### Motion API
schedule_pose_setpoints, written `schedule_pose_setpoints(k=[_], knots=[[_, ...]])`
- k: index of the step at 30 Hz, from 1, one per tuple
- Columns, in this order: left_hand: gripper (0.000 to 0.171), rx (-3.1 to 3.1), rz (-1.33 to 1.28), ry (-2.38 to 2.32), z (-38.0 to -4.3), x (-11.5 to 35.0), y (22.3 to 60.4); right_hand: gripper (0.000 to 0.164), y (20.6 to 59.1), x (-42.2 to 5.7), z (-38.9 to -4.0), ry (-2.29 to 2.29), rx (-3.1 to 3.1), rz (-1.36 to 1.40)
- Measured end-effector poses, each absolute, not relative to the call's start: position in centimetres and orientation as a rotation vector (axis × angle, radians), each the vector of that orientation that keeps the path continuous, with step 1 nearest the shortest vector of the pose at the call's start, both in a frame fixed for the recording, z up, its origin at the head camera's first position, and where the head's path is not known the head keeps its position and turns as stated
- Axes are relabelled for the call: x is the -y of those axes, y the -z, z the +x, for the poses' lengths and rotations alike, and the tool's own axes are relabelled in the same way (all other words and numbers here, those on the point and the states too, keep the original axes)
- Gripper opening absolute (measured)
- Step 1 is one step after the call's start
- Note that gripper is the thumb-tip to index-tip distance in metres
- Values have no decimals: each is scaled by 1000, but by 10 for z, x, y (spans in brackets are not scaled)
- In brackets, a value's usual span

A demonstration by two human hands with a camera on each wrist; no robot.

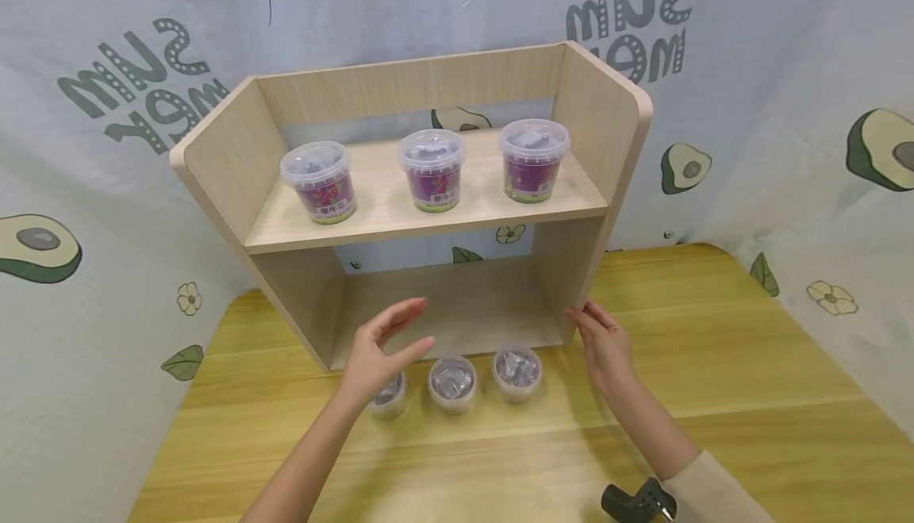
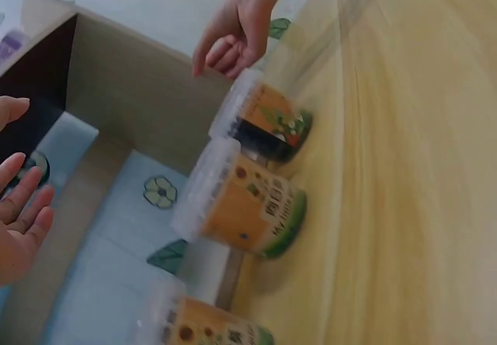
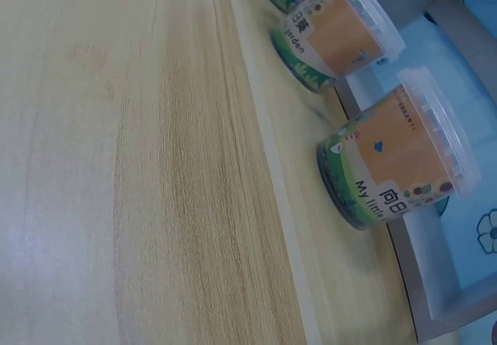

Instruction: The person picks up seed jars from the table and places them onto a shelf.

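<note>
My left hand hangs in the air before the lower opening of a pale wooden shelf, thumb and fingers spread apart, holding nothing. My right hand grips the low front edge of the shelf's right side panel. Three lidded plastic cups stand in a row on the table before the shelf: a left cup, partly hidden by my left hand, a middle cup and a right cup. In the left wrist view an orange label shows on the middle cup.
On the upper board stand three purple-labelled cups: left, middle and right. A wood-grain table lies beneath the shelf. Avocado-patterned cloth hangs behind and at both sides. A black device sits by my right sleeve.
</note>
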State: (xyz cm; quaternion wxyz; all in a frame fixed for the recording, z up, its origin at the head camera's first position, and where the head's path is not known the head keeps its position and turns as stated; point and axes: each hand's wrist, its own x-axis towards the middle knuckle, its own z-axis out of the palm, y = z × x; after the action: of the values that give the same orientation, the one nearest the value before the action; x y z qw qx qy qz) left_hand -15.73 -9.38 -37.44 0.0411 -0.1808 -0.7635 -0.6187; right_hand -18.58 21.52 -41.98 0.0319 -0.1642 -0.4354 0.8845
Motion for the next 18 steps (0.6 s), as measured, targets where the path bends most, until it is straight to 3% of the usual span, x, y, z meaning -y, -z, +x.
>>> schedule_pose_setpoints(k=[10,18], knots=[[51,2512,-200,1774,-158,122,417,33,417,-218,-186,-2797,1285,-519],[57,2564,-112,1739,-150,136,440,32,415,-219,-187,-2837,1225,-606]])
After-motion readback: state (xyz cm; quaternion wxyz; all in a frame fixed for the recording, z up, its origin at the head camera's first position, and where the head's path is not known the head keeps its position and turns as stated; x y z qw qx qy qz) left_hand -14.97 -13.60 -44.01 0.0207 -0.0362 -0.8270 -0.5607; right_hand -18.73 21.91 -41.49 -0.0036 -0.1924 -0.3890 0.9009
